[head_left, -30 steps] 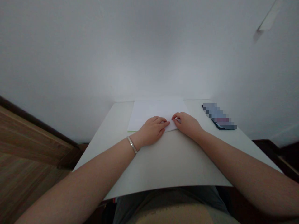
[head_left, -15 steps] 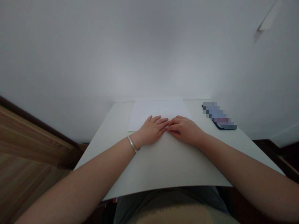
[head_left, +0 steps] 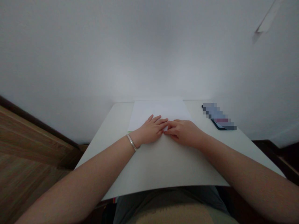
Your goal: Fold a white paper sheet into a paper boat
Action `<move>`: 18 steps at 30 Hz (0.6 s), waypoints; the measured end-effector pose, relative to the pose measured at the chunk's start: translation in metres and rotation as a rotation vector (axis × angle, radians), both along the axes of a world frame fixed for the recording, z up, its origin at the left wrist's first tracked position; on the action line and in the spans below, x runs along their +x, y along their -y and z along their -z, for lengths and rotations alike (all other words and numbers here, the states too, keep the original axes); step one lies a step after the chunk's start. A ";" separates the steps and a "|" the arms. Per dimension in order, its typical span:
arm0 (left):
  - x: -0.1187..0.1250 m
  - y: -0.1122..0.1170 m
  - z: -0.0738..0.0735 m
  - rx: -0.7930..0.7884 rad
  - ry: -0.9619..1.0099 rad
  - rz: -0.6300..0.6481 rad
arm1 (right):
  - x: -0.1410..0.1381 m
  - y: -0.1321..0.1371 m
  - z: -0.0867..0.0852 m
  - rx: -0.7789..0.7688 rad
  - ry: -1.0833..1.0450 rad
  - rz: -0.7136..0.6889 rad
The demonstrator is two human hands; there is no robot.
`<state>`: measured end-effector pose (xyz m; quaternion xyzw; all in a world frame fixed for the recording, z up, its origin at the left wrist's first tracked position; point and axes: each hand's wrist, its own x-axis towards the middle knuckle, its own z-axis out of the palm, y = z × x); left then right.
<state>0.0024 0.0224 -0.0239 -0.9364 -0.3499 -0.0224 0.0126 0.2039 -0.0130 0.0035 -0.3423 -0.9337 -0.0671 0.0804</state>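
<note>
Main change over the last second: your right hand (head_left: pixel 184 130). It sat farther onto the white paper (head_left: pixel 161 109), with a gap to your left hand (head_left: pixel 153 129); now it's nearer to you and farther left, fingertips right at the left ones. Left fingers have fanned out from a closer bunch. The paper looks to be in the same place: far half of the white table (head_left: pixel 173 168), far edge by the wall (head_left: pixel 158 62), near edge under your hands.

My read: left is steadying, right is working the near edge, so both are now on one spot. The right hand covers the stretch of edge that showed earlier, so I can't confirm a fold or a grip.

Pose: left palm down over the near edge, fingers spread and pointing far-right, wrist with the bangle (head_left: pixel 132 142) just off the paper on the near side. Right comes in from the right, knuckles up, fingers bent, thumb on the near side and drawn toward the fingertips. Can't tell if it's pinching paper or only pressing; same for whether the two hands actually touch.

Phone (head_left: pixel 218 116) lies on the table's far right, apart from your hands.
</note>
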 end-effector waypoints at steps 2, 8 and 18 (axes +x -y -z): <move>0.000 0.001 -0.002 -0.001 -0.006 0.000 | -0.003 0.002 -0.003 -0.020 0.017 0.031; -0.001 0.003 -0.005 -0.025 -0.020 0.006 | 0.001 0.003 -0.011 -0.052 0.071 0.084; -0.003 0.002 -0.003 -0.037 -0.023 0.010 | 0.014 0.001 -0.022 -0.081 0.162 0.242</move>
